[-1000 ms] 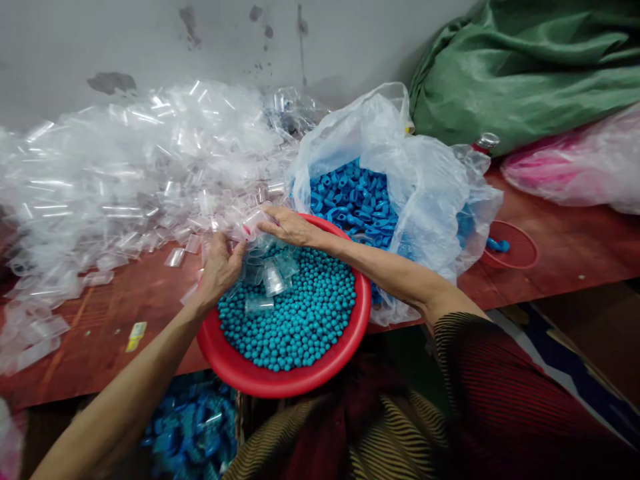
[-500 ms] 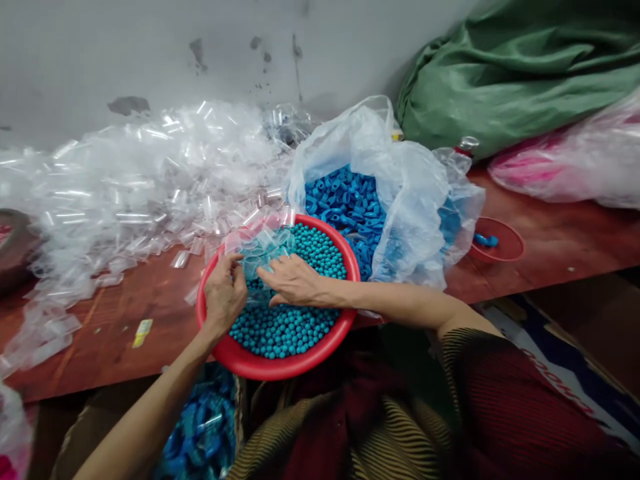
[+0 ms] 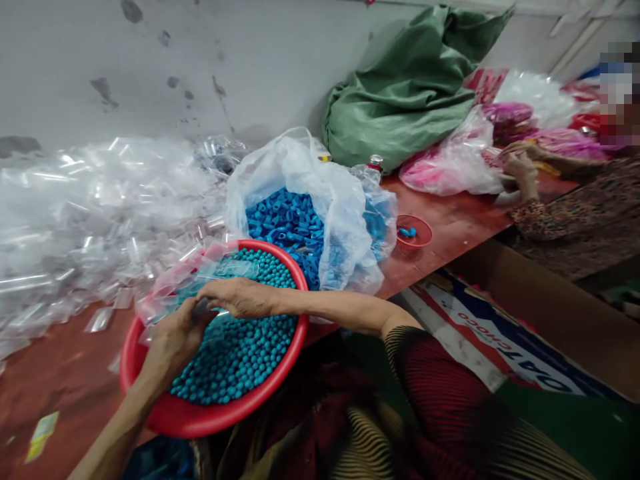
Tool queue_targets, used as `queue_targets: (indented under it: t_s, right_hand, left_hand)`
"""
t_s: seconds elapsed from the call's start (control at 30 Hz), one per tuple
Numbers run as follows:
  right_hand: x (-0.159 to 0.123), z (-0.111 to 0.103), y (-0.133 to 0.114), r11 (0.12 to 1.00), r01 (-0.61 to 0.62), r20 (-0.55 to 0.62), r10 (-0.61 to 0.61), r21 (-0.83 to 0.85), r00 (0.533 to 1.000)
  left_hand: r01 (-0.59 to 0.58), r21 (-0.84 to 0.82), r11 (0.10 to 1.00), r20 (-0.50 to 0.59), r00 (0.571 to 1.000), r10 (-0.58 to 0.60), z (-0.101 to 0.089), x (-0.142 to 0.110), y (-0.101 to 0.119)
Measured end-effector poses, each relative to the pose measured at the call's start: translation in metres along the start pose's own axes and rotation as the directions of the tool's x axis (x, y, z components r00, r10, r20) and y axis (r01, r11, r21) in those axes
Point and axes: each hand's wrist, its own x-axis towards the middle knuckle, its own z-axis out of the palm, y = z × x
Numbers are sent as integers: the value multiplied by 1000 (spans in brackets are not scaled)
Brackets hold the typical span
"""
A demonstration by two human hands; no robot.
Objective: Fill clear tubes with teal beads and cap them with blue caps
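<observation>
Over the red table (image 3: 83, 373), left hand (image 3: 175, 337) and right hand (image 3: 245, 298), earlier apart, now meet; fingers (image 3: 215, 289) curled, any hold unclear.

The left hand (image 3: 173, 337) and right hand (image 3: 245, 298) are being held close together, with the fingers (image 3: 215, 289) of both being curled inward and overlapped in view; any contact between them is being obscured by the pose. The left forearm (image 3: 117, 413) is being angled upward and inward from the lower edge, while the right forearm (image 3: 335, 312) is being extended almost level. The back of the right hand is being shown uppermost.
</observation>
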Motion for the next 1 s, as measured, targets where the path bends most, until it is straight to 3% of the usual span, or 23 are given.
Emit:
queue_targets:
  t_s: [0.1,0.23,0.37,0.53,0.67,0.77,0.83,0.93,1.0]
  right_hand:
    - [-4,0,3,991,-86,-7,87,102,996]
    - [-14,6,0,991,-127,40,125,42,991]
    - [-21,11,-3,988,-135,14,134,72,991]
    - [-21,13,-2,987,-114,-33,118,111,992]
    - [-21,12,-6,980,-98,-20,103,170,994]
    - [-25,0,-6,979,-104,-44,113,174,993]
    - [-29,-13,-3,980,-145,-111,161,138,981]
    - [-25,-26,4,964,-241,-136,254,109,958]
    - [-11,-23,8,970,-236,-41,238,56,970]
  left_hand:
    - [87,-155,984,157,986,-62,4,-2,6]
    - [161,5,987,145,976,-160,10,-8,17]
    - [149,-147,978,294,951,-100,11,-12,24]
    - [163,115,980,188,965,-183,5,-15,26]
    - [118,-5,993,308,945,-111,0,-18,29]
    - [179,20,984,209,961,-179,-7,-25,26]
    - [255,-83,963,315,924,-218,-14,-32,21]
    - [371,-257,892,556,812,-177,-20,-43,16]
    - [341,-284,896,553,822,-137,-15,-45,17]
